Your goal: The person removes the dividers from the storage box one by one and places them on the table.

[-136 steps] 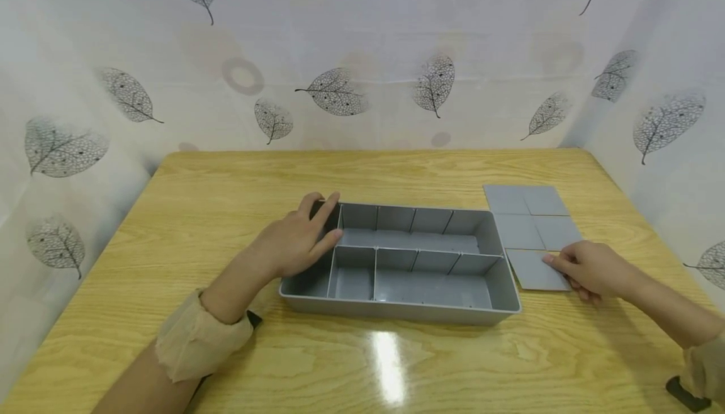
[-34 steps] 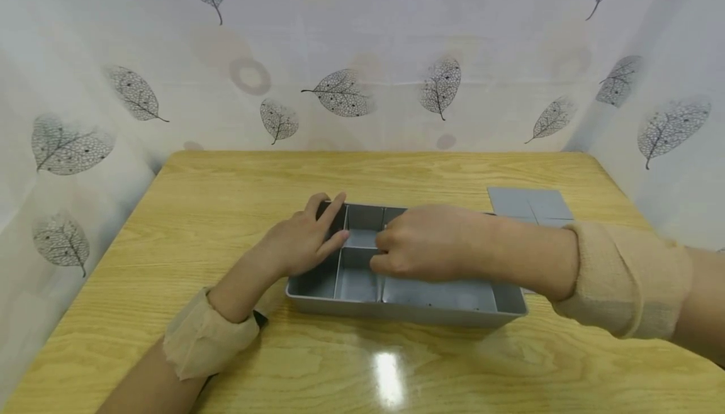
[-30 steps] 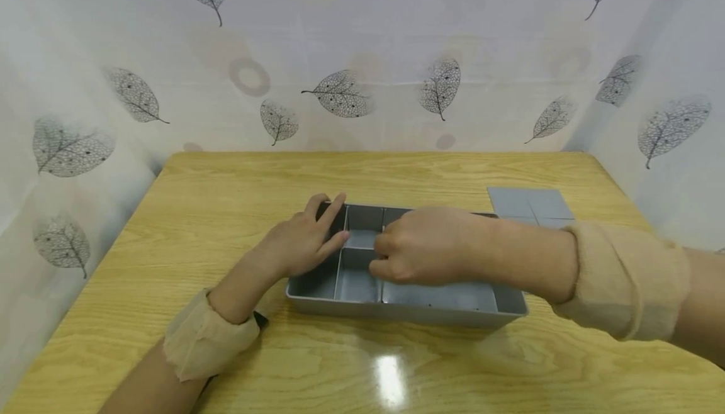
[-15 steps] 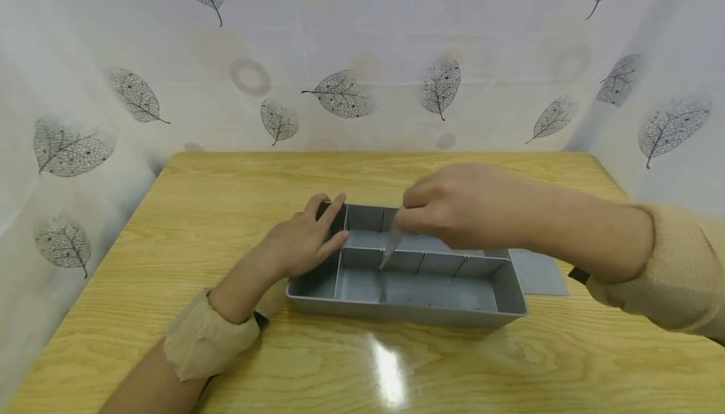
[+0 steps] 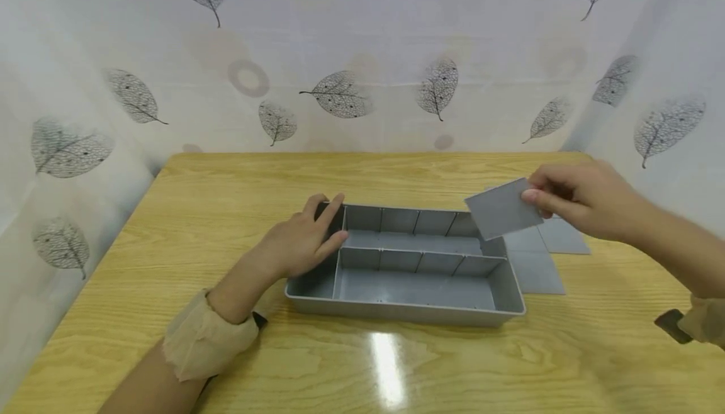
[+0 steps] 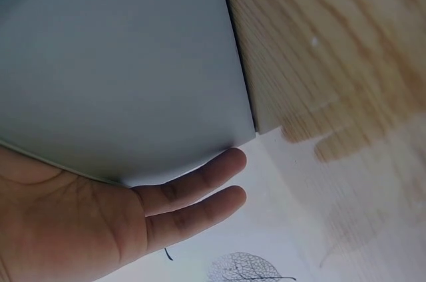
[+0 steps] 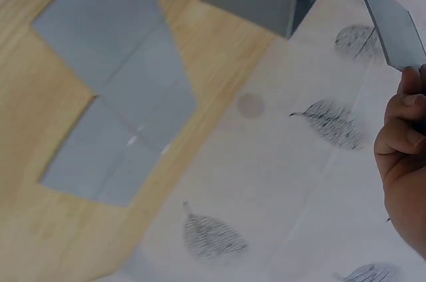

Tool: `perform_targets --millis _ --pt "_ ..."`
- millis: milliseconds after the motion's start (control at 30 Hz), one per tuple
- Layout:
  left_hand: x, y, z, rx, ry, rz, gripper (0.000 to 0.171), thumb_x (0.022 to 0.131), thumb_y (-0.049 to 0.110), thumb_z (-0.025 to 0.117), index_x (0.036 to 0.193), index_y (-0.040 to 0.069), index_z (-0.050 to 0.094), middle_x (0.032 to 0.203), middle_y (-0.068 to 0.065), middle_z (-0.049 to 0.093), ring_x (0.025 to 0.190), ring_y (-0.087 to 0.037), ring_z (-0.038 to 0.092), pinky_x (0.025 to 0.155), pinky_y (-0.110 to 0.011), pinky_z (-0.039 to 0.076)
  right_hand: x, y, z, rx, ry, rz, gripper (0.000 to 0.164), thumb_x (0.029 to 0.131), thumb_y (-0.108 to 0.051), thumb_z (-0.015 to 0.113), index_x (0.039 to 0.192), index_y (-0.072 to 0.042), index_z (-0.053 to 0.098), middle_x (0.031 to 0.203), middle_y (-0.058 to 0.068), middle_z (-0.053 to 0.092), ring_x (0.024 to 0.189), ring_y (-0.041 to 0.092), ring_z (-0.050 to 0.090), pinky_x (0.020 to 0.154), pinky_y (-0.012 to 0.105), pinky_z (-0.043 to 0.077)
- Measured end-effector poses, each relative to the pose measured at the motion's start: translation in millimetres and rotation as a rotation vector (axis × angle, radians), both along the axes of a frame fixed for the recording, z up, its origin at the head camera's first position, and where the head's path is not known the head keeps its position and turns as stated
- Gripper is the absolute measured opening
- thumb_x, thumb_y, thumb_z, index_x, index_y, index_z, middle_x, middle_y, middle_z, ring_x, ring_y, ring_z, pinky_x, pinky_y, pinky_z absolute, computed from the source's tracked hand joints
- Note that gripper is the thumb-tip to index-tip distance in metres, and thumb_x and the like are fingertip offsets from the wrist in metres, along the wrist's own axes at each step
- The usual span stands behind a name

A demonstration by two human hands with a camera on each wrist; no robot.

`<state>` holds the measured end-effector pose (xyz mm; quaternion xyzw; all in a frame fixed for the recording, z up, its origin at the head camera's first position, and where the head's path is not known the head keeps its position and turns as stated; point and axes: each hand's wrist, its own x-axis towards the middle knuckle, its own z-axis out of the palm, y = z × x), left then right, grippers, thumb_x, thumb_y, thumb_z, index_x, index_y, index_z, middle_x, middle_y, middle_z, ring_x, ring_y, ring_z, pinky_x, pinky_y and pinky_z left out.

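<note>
My left hand (image 5: 297, 244) rests on the left end of a grey divided storage box (image 5: 404, 313) in the head view. Its fingers reach to the far rim and the thumb lies over the inside. In the left wrist view, two straight fingers (image 6: 200, 219) extend along the box's outer wall (image 6: 126, 62). Over the box's far right corner, my right hand (image 5: 591, 200) pinches a thin grey divider panel (image 5: 501, 206) by its edge. One long divider and one cross divider stand in the box near its left end.
Several flat grey divider panels (image 5: 538, 272) lie on the wooden table (image 5: 255, 175) to the right of the box, some partly hidden behind the held panel and the box. A leaf-print curtain (image 5: 385, 36) hangs behind and at both sides.
My right hand has drawn the divider up out of the front row and carried it right, toward the flat panels. The left hand has stayed on the box.
</note>
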<state>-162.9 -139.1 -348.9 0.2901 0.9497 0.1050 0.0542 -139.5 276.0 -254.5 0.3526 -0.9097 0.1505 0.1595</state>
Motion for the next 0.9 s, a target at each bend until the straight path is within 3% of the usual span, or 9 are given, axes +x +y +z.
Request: perform_targets --millis 167,267,433,533,667,900 --pt "-0.2 0 0.5 -0.002 -0.002 0.003 0.07 0.096 0.056 0.028 0.15 0.019 0.005 0.144 -0.019 0.02 0.095 -0.033 0.055 0.054 -0.037 0.05 17.2 59 -30.6 -0.101 -0.265 -0.317 0.013 0.091 -0.015 0.057 0.078 -0.018 0.055 0.054 -0.008 0.046 0.042 0.008 0.036 0.038 0.022 0.029" --pt "-0.4 0 1.2 -0.006 -0.009 0.005 0.069 0.096 0.057 0.027 0.15 0.019 0.004 0.145 -0.019 0.019 0.094 -0.033 0.055 0.054 -0.037 0.05 26.3 89 -46.3 -0.149 -0.482 -0.453 0.023 0.097 -0.025 0.048 0.083 -0.008 0.055 0.057 0.001 0.047 0.043 0.014 0.037 0.038 0.027 0.032" --pt "-0.4 0 1.3 -0.01 -0.02 0.005 0.07 0.095 0.058 0.025 0.15 0.02 0.003 0.145 -0.019 0.018 0.089 -0.029 0.058 0.053 -0.034 0.049 34.3 130 -71.4 -0.311 -0.959 -0.523 0.042 0.101 -0.034 0.034 0.092 0.005 0.047 0.062 0.006 0.044 0.045 0.018 0.032 0.04 0.036 0.026" --pt "-0.3 0 1.6 0.0 -0.023 0.001 0.07 0.095 0.057 0.026 0.15 0.02 0.004 0.145 -0.019 0.019 0.087 -0.028 0.058 0.052 -0.034 0.049 36.0 146 -85.9 -0.333 -1.144 -0.495 0.042 0.102 -0.032 0.031 0.089 0.005 0.044 0.063 0.003 0.042 0.044 0.017 0.026 0.042 0.038 0.021" --pt "-0.2 -1 1.7 0.006 -0.025 0.0 0.07 0.096 0.057 0.027 0.15 0.02 0.003 0.145 -0.019 0.018 0.086 -0.028 0.058 0.053 -0.034 0.049 37.2 155 -98.1 -0.306 -1.196 -0.465 0.042 0.102 -0.031 0.033 0.084 0.006 0.041 0.062 0.001 0.041 0.043 0.015 0.025 0.039 0.036 0.02" --pt "-0.7 -1 1.1 0.011 -0.023 -0.001 0.069 0.095 0.058 0.024 0.15 0.021 0.002 0.145 -0.019 0.018 0.087 -0.027 0.058 0.055 -0.035 0.05 37.0 157 -103.3 -0.231 -1.143 -0.524 0.042 0.101 -0.033 0.035 0.084 0.003 0.045 0.06 0.003 0.041 0.044 0.009 0.028 0.038 0.03 0.023"
